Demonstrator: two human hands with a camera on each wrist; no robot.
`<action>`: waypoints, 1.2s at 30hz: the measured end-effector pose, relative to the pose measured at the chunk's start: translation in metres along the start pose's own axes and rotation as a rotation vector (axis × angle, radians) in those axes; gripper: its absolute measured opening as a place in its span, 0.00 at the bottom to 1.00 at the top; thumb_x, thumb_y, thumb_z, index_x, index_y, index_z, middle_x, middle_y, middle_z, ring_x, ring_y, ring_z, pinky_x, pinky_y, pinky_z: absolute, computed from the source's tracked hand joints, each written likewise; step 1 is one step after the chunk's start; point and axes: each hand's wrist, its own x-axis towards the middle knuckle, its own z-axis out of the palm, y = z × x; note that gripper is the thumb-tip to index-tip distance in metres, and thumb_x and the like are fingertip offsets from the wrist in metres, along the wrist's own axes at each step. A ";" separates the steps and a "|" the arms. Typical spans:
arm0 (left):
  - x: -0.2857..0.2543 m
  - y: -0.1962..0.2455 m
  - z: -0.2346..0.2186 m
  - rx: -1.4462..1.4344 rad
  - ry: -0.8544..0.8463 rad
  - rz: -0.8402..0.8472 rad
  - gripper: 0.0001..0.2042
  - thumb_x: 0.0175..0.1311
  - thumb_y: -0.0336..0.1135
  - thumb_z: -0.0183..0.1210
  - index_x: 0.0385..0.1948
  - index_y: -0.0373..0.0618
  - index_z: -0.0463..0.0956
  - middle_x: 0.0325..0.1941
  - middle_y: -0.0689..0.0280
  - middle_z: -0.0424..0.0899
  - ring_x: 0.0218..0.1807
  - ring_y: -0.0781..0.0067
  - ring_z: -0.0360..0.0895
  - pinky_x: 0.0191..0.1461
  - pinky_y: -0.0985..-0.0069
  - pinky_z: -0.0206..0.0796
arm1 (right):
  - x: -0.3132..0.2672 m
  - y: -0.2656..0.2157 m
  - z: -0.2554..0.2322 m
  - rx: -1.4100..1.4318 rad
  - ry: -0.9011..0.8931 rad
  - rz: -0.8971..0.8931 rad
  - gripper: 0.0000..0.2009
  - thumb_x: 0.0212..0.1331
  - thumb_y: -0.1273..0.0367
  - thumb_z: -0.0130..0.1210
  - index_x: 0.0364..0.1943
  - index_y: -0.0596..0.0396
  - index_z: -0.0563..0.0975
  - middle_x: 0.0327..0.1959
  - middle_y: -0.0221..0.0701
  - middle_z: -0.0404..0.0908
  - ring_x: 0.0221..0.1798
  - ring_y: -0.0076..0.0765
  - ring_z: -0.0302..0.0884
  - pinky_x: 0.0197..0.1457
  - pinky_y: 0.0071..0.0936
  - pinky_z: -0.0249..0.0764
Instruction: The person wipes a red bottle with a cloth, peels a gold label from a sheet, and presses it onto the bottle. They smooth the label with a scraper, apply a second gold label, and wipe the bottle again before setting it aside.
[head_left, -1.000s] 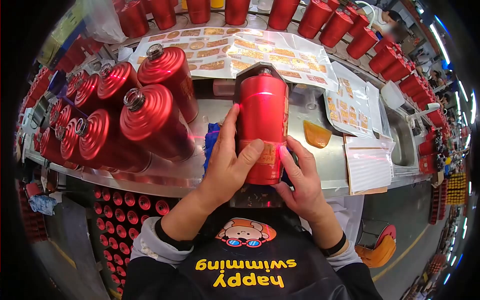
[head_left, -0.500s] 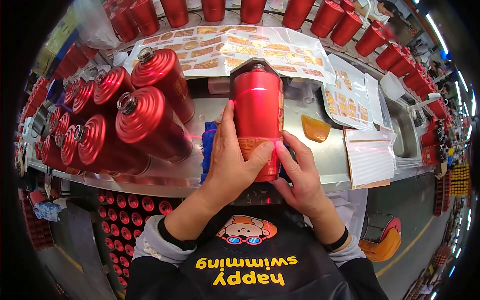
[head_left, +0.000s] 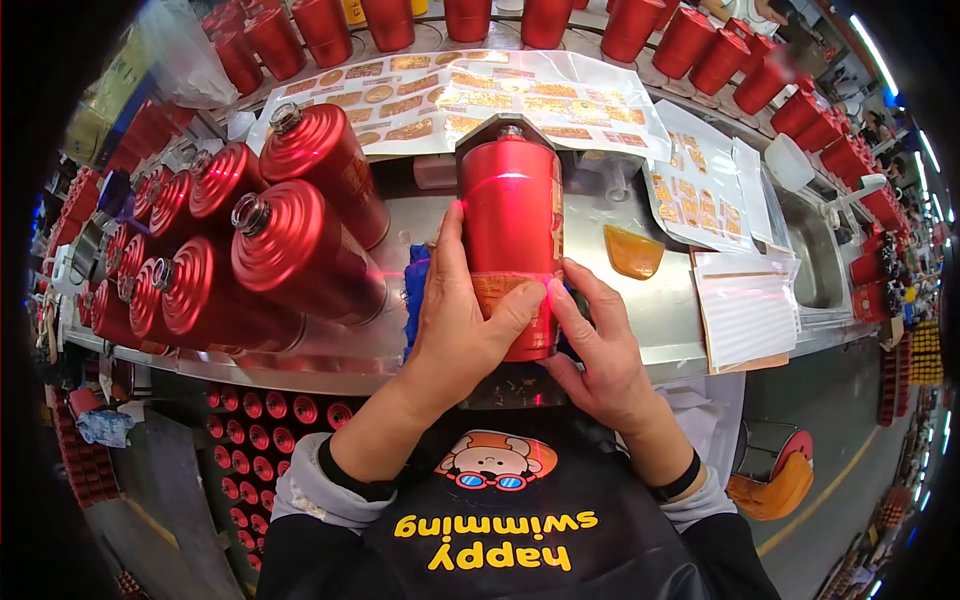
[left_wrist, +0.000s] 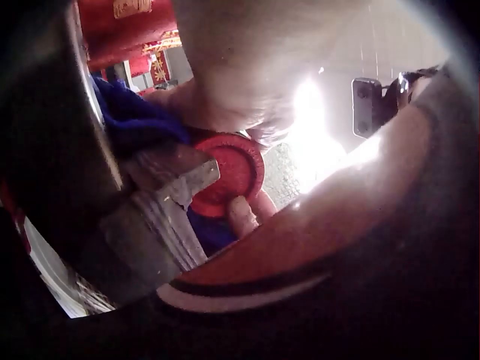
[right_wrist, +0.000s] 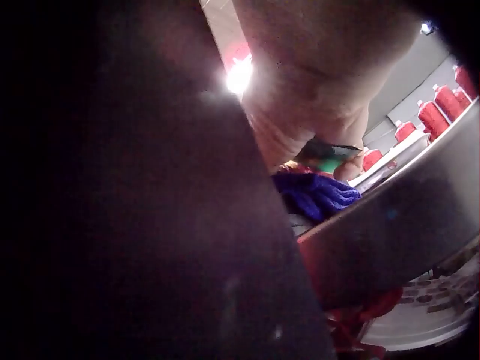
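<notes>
A red bottle [head_left: 510, 215] lies on its back in a dark angular cradle [head_left: 480, 136], its neck pointing away from me. Around its lower body runs a gold-brown label [head_left: 497, 288]. My left hand [head_left: 450, 315] grips the bottle's left side, fingers along it and thumb across the label. On the other side my right hand [head_left: 605, 350] holds the bottle low down, its thumb pressing at the label's right edge. The left wrist view shows the round red base [left_wrist: 238, 176] with a fingertip beside it. A blue cloth [head_left: 416, 290] is bunched beside the cradle.
Several upright red bottles [head_left: 300, 250] crowd the left of the metal bench. Behind the cradle lie sheets of gold labels [head_left: 400, 100]; others [head_left: 690, 190] lie to the right. An amber scraper-like piece [head_left: 633, 252], white papers [head_left: 745, 310] and a sink [head_left: 815, 250] are at right.
My left thumb has slid right across the label towards my right thumb, and the bottle appears slightly rolled, with more of the label facing up. Since half a second ago the hands have barely moved.
</notes>
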 end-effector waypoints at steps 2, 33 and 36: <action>0.000 0.000 0.001 0.059 0.008 0.014 0.48 0.61 0.47 0.65 0.70 0.27 0.41 0.68 0.40 0.59 0.69 0.47 0.62 0.72 0.62 0.53 | 0.000 -0.001 0.000 0.000 -0.003 0.005 0.37 0.44 0.75 0.67 0.66 0.55 0.69 0.66 0.54 0.64 0.65 0.61 0.66 0.68 0.47 0.65; -0.003 0.002 -0.001 0.161 -0.005 0.036 0.47 0.65 0.48 0.62 0.71 0.27 0.40 0.69 0.40 0.59 0.70 0.49 0.62 0.72 0.63 0.54 | 0.000 0.000 0.001 0.014 0.013 0.002 0.37 0.45 0.75 0.67 0.66 0.54 0.69 0.66 0.55 0.64 0.65 0.62 0.67 0.68 0.47 0.65; -0.002 -0.005 -0.001 -0.042 -0.008 0.012 0.47 0.65 0.47 0.62 0.72 0.28 0.40 0.69 0.41 0.59 0.70 0.51 0.62 0.72 0.64 0.55 | -0.001 -0.001 0.001 0.020 0.013 0.004 0.37 0.45 0.74 0.67 0.66 0.54 0.69 0.66 0.55 0.64 0.65 0.62 0.66 0.68 0.47 0.65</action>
